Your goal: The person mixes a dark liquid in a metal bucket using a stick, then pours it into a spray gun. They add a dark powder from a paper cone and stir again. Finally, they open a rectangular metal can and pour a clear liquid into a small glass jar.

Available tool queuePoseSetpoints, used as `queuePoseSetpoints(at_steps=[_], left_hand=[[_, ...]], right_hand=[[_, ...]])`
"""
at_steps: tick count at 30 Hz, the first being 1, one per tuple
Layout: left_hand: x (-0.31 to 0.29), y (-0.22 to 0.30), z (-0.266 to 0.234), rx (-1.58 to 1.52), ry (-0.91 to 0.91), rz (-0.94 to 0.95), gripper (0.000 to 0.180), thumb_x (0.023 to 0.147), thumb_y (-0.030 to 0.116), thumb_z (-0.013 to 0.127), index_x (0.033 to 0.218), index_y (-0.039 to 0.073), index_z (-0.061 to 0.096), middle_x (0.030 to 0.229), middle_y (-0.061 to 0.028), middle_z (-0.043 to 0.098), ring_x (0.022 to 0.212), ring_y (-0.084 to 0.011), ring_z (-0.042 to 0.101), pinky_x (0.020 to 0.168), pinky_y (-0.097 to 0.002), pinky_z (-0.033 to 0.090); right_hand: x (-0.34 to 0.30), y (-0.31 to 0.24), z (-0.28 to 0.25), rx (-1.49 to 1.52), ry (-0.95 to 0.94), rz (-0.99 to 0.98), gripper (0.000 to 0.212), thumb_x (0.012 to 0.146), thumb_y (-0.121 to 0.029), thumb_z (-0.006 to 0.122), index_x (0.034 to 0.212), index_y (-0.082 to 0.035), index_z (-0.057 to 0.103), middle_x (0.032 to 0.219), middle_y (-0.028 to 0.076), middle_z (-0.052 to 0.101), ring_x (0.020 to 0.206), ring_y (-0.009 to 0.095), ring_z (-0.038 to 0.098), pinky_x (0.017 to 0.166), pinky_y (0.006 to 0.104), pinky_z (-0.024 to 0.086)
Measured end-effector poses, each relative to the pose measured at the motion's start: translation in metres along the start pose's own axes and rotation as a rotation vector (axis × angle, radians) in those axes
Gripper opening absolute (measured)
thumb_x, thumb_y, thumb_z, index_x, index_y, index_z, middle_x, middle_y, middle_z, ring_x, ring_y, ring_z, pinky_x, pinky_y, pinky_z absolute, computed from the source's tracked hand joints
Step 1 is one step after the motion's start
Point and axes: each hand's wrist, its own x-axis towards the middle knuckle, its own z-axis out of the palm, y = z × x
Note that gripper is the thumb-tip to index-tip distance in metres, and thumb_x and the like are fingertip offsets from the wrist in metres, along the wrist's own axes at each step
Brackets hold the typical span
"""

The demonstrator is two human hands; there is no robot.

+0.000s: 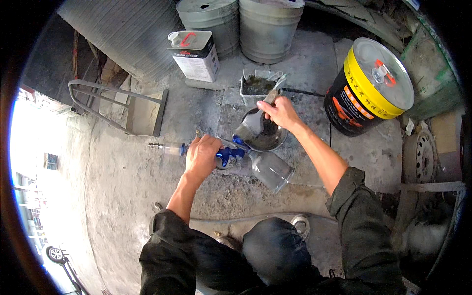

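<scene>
My left hand is wrapped round a blue spray gun, which lies sideways low over the ground. A clear cup sits at the gun's right end, its wide end tilted down to the right. At the left end a clear tube with a metal fitting sticks out past my fingers. My right hand is closed round a pale-handled tool that looks like a brush. Its lower end is partly hidden by my fingers, over a round grey pan with something dark in it.
Behind the pan stands a small tray of dark liquid. A rectangular metal can and grey drums are at the back. To the right is a black-and-yellow bucket; a metal frame lies left. A hose crosses near my feet.
</scene>
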Motion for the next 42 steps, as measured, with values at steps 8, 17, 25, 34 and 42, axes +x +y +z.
queuePoseSetpoints(at_steps=[8, 17, 25, 34, 42], left_hand=[[0.004, 0.004, -0.013, 0.134, -0.031, 0.115, 0.015, 0.070, 0.003, 0.064, 0.083, 0.010, 0.059, 0.085, -0.0035, 0.062, 0.091, -0.0236, 0.059, 0.079, -0.0368, 0.045], [0.007, 0.009, -0.015, 0.262, 0.014, 0.234, 0.007, 0.076, 0.011, 0.060, 0.082, 0.012, 0.059, 0.083, -0.0025, 0.059, 0.090, -0.0213, 0.057, 0.080, -0.0356, 0.044], [0.009, 0.027, -0.015, 0.336, -0.039, 0.307, 0.009, 0.074, 0.012, 0.061, 0.082, 0.011, 0.058, 0.083, -0.0016, 0.058, 0.091, -0.0199, 0.057, 0.082, -0.0336, 0.043], [0.012, 0.029, -0.021, 0.306, 0.014, 0.339, 0.010, 0.074, 0.012, 0.061, 0.084, 0.011, 0.059, 0.083, -0.0015, 0.058, 0.091, -0.0197, 0.057, 0.085, -0.0359, 0.044], [0.004, 0.007, -0.018, 0.042, 0.059, 0.138, 0.019, 0.068, 0.004, 0.065, 0.085, 0.012, 0.062, 0.086, -0.0021, 0.063, 0.092, -0.0234, 0.058, 0.084, -0.0378, 0.043]], right_hand=[[-0.016, 0.018, 0.013, 0.231, 0.119, 0.147, 0.041, 0.090, -0.040, 0.067, 0.081, 0.000, 0.069, 0.066, 0.008, 0.067, 0.057, 0.015, 0.064, 0.051, 0.0316, 0.048], [-0.011, 0.043, -0.008, -0.360, 0.010, 0.035, 0.058, 0.085, -0.054, 0.063, 0.068, 0.002, 0.069, 0.070, 0.023, 0.066, 0.067, 0.041, 0.067, 0.060, 0.0466, 0.050], [0.030, -0.032, 0.030, -0.141, -0.021, 0.049, 0.055, 0.081, -0.047, 0.062, 0.067, 0.006, 0.065, 0.063, 0.026, 0.061, 0.061, 0.039, 0.066, 0.058, 0.0487, 0.049], [0.027, -0.006, 0.017, -0.262, 0.108, 0.108, 0.058, 0.080, -0.047, 0.063, 0.076, 0.011, 0.066, 0.079, 0.033, 0.063, 0.078, 0.048, 0.065, 0.070, 0.0520, 0.051], [-0.008, 0.040, -0.026, -0.265, 0.314, 0.196, 0.051, 0.087, -0.048, 0.065, 0.066, -0.001, 0.069, 0.058, 0.010, 0.066, 0.058, 0.024, 0.067, 0.060, 0.0393, 0.051]])
